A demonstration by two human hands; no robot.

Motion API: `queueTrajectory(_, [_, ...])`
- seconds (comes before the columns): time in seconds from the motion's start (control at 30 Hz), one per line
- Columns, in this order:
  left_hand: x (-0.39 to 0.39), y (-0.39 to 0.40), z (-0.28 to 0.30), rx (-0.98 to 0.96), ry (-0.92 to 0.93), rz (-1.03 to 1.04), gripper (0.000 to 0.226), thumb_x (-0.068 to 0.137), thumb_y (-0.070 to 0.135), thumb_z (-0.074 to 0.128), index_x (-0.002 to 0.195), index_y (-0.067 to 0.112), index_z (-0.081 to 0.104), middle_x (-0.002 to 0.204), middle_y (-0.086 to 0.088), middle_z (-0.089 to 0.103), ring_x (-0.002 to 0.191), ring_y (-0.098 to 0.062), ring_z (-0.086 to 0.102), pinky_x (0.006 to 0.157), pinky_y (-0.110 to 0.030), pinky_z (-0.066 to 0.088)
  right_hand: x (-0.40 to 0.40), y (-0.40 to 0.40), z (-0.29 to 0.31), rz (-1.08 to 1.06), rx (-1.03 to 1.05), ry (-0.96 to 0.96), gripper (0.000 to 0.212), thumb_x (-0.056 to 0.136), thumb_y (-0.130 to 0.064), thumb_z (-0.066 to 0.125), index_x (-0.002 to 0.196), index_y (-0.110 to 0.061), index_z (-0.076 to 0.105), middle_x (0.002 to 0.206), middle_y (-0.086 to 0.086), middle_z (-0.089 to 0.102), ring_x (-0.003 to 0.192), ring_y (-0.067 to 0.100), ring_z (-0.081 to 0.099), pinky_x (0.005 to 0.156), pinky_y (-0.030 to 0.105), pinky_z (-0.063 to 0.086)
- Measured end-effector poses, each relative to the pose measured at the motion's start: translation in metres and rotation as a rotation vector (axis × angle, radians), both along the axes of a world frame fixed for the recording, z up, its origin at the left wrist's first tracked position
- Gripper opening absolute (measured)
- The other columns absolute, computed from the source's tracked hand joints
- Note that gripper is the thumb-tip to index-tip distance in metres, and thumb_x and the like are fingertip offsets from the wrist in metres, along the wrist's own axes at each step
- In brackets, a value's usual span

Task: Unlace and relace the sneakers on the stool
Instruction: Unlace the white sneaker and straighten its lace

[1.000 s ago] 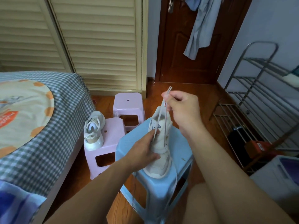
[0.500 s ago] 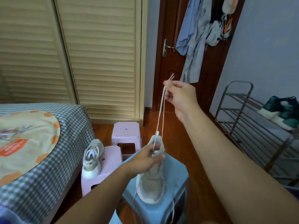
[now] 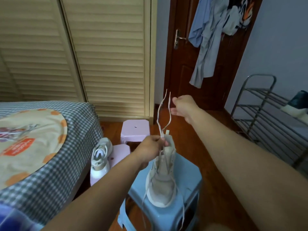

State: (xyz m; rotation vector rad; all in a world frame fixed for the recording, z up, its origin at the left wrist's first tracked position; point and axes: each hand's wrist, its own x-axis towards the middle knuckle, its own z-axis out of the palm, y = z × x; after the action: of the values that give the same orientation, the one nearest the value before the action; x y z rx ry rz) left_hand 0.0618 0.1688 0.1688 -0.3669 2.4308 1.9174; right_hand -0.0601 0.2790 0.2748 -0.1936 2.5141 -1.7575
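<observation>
The lace (image 3: pixel 164 112) ends have been let go by the right hand (image 3: pixel 183 108), now open; they are pinched low by the left hand (image 3: pixel 150 150) above the sneaker (image 3: pixel 164 177) mid-stool (image 3: pixel 188 184). Relacing seems underway; regripping and tightening are called for.

No legible text anywhere; white lettering on the bedspread's orange patch (image 3: pixel 17 146) too blurred to read
</observation>
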Motion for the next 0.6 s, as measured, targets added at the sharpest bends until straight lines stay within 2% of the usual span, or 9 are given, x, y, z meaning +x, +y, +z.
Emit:
queueTrajectory(0.03, [-0.005,-0.001,0.001,0.001,-0.006,0.023,0.038,0.107,0.034,0.046,0.095,0.014,0.075,0.106,-0.01,0.072,0.108,-0.031,0.064,0.104,-0.044,0.049,0.001,0.01,-0.022,-0.043,0.168,0.048,0.033,0.102,-0.013,0.051,0.134,-0.007,0.057,0.122,0.012,0.064,0.105,0.027,0.068,0.089,0.042,0.06])
queueTrajectory(0.07, [-0.008,-0.002,0.004,-0.021,-0.011,0.02,0.037,0.107,0.033,0.046,0.097,0.014,0.076,0.105,-0.006,0.072,0.102,-0.024,0.063,0.1,-0.038,0.048,0.011,0.023,-0.042,-0.017,0.269,0.071,0.034,0.101,-0.01,0.05,0.133,-0.013,0.059,0.121,0.008,0.065,0.104,0.024,0.066,0.088,0.04,0.059])
queueTrajectory(0.13, [-0.015,-0.002,0.006,-0.071,-0.001,-0.018,0.036,0.108,0.03,0.046,0.097,0.012,0.075,0.097,0.0,0.069,0.087,-0.015,0.056,0.085,-0.03,0.043,0.043,0.045,-0.087,0.292,0.333,-0.047,0.03,0.097,-0.008,0.057,0.119,-0.024,0.067,0.098,0.001,0.066,0.083,0.016,0.063,0.069,0.03,0.054])
queueTrajectory(0.2, [-0.02,-0.002,0.006,-0.081,0.013,-0.065,0.036,0.107,0.03,0.046,0.094,0.013,0.075,0.09,-0.002,0.065,0.083,-0.017,0.053,0.08,-0.031,0.041,0.075,0.052,-0.123,0.543,0.371,-0.088,0.017,0.092,-0.016,0.069,0.095,-0.033,0.07,0.081,-0.003,0.062,0.07,0.018,0.059,0.061,0.028,0.045])
queueTrajectory(0.27, [-0.021,0.002,0.005,-0.064,0.038,-0.107,0.035,0.106,0.03,0.048,0.091,0.014,0.075,0.087,-0.001,0.066,0.083,-0.017,0.059,0.078,-0.031,0.045,0.087,0.044,-0.144,0.528,0.287,0.028,0.009,0.092,-0.02,0.07,0.085,-0.026,0.068,0.073,-0.008,0.061,0.066,0.01,0.058,0.062,0.025,0.043])
queueTrajectory(0.33, [-0.018,0.004,-0.003,-0.014,0.074,-0.138,0.033,0.106,0.027,0.05,0.086,0.017,0.074,0.083,0.001,0.069,0.082,-0.014,0.063,0.078,-0.029,0.048,0.087,0.036,-0.146,0.427,0.167,0.05,0.019,0.097,-0.014,0.064,0.079,-0.016,0.064,0.059,-0.016,0.057,0.055,-0.004,0.051,0.057,0.013,0.037])
queueTrajectory(0.47, [0.008,0.008,-0.024,0.101,0.197,-0.11,0.023,0.105,0.014,0.05,0.093,0.011,0.069,0.088,-0.004,0.069,0.08,-0.007,0.063,0.076,-0.02,0.051,0.085,0.035,-0.15,0.399,0.144,0.011,0.032,0.096,-0.003,0.06,0.072,-0.023,0.065,0.053,-0.018,0.06,0.053,-0.012,0.054,0.056,0.007,0.038])
queueTrajectory(0.53, [0.019,0.006,-0.047,0.056,0.227,-0.091,0.009,0.101,0.013,0.059,0.106,0.01,0.066,0.097,-0.002,0.069,0.087,-0.004,0.066,0.082,-0.019,0.052,0.085,0.037,-0.155,0.389,0.15,-0.004,0.034,0.098,-0.008,0.06,0.067,-0.021,0.064,0.047,-0.016,0.058,0.046,-0.007,0.051,0.052,0.01,0.037])
queueTrajectory(0.6, [0.027,0.004,-0.075,-0.157,0.233,-0.123,0.031,0.093,0.02,0.072,0.121,0.019,0.06,0.11,0.008,0.066,0.101,0.002,0.064,0.089,-0.018,0.051,0.084,0.038,-0.155,0.376,0.11,-0.022,0.03,0.101,-0.017,0.059,0.073,-0.016,0.07,0.053,-0.006,0.064,0.048,0.0,0.053,0.052,0.014,0.041])
